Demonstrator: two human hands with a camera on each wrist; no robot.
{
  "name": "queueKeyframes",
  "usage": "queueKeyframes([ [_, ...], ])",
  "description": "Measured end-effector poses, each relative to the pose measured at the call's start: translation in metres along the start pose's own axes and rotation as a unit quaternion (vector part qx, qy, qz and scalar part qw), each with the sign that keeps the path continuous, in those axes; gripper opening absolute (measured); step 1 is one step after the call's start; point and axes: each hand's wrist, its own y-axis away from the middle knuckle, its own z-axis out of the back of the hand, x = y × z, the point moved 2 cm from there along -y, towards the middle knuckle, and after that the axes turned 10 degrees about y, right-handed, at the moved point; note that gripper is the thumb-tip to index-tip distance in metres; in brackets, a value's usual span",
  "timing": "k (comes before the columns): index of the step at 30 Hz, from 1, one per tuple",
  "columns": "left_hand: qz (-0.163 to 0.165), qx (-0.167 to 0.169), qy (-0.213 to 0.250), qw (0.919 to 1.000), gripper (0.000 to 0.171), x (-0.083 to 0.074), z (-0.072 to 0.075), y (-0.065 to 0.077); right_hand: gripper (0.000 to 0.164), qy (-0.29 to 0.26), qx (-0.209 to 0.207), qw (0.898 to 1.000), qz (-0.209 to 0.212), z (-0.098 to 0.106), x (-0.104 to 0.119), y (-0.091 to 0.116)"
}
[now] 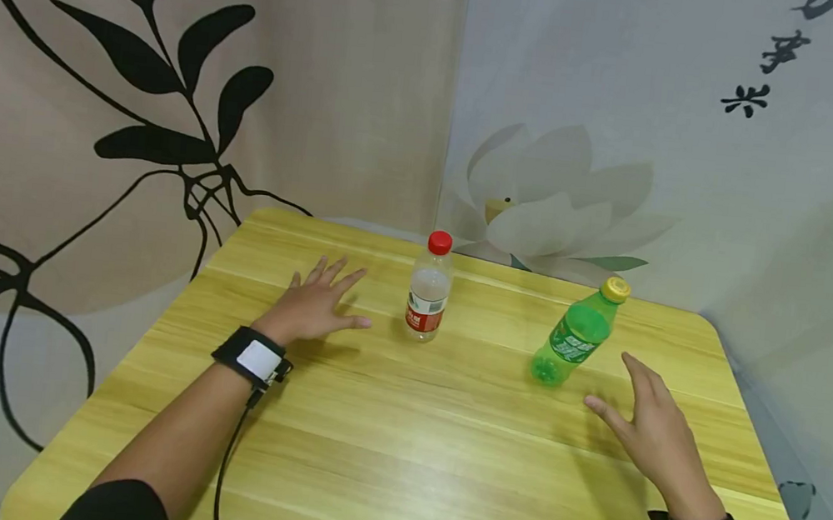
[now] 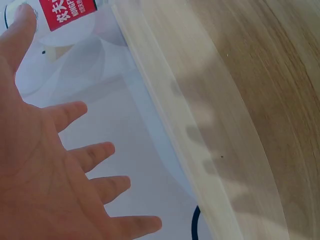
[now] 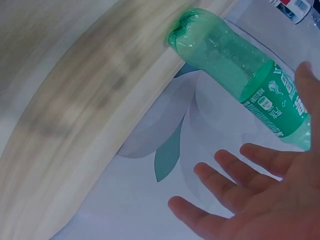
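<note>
A clear bottle with a red cap point(image 1: 429, 290) and a red-and-white label stands near the far edge of the table. To its left, my left hand point(image 1: 314, 307) is held over the tabletop with fingers spread, holding nothing. In the left wrist view the thumb overlaps the bottle's label point(image 2: 72, 12). Farther right is a green bottle point(image 1: 577, 334) with a yellow cap, leaning to the right in the head view. My right hand point(image 1: 652, 429) hovers beside it on the right, thumb and fingers apart around empty space. The green bottle point(image 3: 245, 75) also shows beyond the fingers in the right wrist view.
The wooden table point(image 1: 397, 459) has rounded corners. Behind it hangs a pale curtain point(image 1: 359, 79) printed with dark leaves, a flower and characters. A black cable point(image 1: 225, 468) runs from the left wrist strap point(image 1: 253, 357) toward the near edge.
</note>
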Motion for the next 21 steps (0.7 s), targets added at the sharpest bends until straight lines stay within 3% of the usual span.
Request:
queueKeyframes([
  [12,0.001,0.004,0.002,1.0000,0.109,-0.002,-0.002,-0.001,0.090,-0.003,-0.042,0.999,0.007,0.003,0.007,0.001],
  [21,0.001,0.007,0.006,1.0000,0.103,-0.006,-0.003,-0.001,0.089,-0.007,-0.049,0.999,0.016,0.004,0.012,0.002],
])
